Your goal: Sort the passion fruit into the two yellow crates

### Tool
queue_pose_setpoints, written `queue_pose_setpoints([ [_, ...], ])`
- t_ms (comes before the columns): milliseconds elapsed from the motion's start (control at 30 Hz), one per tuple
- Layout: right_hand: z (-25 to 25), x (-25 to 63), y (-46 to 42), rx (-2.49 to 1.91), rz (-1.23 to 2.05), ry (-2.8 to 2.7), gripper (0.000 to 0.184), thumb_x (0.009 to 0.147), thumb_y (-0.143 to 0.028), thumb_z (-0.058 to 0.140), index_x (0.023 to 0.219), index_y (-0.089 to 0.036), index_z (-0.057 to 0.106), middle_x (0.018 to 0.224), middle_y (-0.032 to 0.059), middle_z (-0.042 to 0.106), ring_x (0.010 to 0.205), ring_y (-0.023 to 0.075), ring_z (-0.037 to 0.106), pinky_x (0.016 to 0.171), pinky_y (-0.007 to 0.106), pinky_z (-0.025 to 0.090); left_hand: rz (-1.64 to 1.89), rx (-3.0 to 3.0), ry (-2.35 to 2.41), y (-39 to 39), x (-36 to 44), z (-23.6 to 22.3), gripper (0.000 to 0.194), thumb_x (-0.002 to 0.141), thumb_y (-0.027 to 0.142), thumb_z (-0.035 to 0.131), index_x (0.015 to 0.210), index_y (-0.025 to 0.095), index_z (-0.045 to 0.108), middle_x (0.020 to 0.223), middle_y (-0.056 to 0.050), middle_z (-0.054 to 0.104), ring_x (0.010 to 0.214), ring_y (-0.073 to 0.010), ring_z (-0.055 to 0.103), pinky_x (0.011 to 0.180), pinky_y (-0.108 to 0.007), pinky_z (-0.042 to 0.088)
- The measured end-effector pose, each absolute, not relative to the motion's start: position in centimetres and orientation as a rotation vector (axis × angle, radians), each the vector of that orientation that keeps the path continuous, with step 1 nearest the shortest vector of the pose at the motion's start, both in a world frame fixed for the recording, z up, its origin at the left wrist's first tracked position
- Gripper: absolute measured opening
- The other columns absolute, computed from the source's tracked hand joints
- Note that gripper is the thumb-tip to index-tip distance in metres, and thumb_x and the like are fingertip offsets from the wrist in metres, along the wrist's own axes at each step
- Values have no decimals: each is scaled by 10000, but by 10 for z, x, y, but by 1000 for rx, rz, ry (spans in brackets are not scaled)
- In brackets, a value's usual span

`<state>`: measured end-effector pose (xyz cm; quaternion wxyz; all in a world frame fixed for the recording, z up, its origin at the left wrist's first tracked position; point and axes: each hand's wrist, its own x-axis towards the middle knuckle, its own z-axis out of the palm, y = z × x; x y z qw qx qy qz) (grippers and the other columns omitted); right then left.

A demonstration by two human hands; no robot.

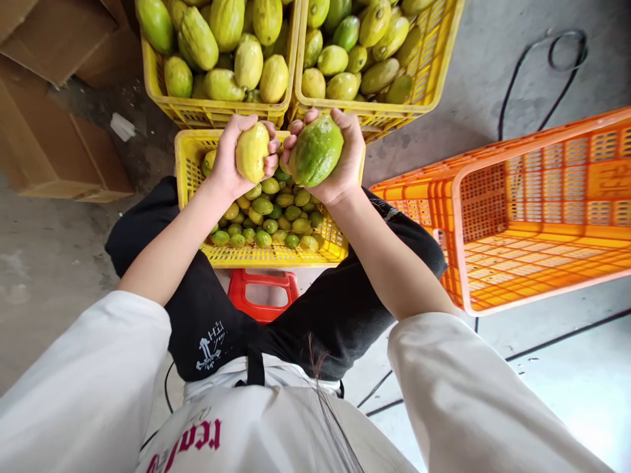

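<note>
My left hand [227,157] is closed around a yellow fruit [252,151]. My right hand [344,161] grips a larger green fruit [315,150]. Both fruits are held side by side, almost touching, above a yellow crate [190,157] between my knees that holds several small green and yellow fruits [269,217]. Beyond my hands stand two yellow crates, the left one [197,113] and the right one [434,79], each piled with larger yellow-green fruits.
An orange crate [522,217] with nothing in it sits on the floor at my right. Cardboard boxes [44,131] stand at the left. A red stool [263,294] shows under me. Black cables [552,66] run across the concrete floor.
</note>
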<state>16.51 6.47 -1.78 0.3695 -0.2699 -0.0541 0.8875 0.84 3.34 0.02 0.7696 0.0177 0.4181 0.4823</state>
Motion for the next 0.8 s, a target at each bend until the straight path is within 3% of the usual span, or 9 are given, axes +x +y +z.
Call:
queue_pose_setpoints([
  [100,-20,167,64,-562,2325,-78,245,850,-505,530,966,-302,605,901,-13,698,1241,221,599,1021,472,544,1071,-2,923,34,8,-3,331,998,433,391,848,207,581,589,3,544,424,-100,504,398,-190,386],
  [233,-16,166,64,-487,2277,-110,285,912,-402,398,1066,-301,614,1006,4,731,1322,209,581,1038,493,558,1163,-77,839,36,4,-7,424,1005,432,280,931,169,604,707,-43,632,558,-125,614,529,-211,513],
  [333,-12,165,64,-578,2191,-208,316,932,-486,423,1076,-305,637,1043,3,758,1314,213,600,1032,453,577,1203,-91,820,35,4,-5,391,990,341,278,1029,172,629,788,-66,693,742,-175,702,650,-246,575],
  [467,-7,169,66,-815,2125,-185,281,827,-549,546,973,-338,661,911,-34,758,1265,169,625,1024,350,569,1178,-127,871,34,5,-2,343,987,382,356,1122,261,648,820,-52,746,903,-226,735,666,-267,593],
  [600,-8,172,66,-889,2171,-169,327,764,-581,481,910,-341,649,877,-36,755,1270,160,617,1002,356,567,1147,-38,766,33,6,0,299,983,476,437,961,253,635,733,-29,702,667,-171,676,527,-227,548],
  [667,-10,171,66,-854,2185,-176,332,740,-562,456,904,-342,644,913,-44,760,1266,156,607,981,359,569,1153,-2,712,32,6,0,353,1006,472,395,828,226,575,669,-20,642,570,-119,607,495,-190,524],
  [800,-16,166,68,-772,2193,-174,322,758,-494,373,892,-338,620,964,-61,755,1293,158,577,961,378,567,1173,-27,775,30,7,-2,273,955,438,438,837,260,608,677,-5,667,583,-135,626,562,-233,580],
])
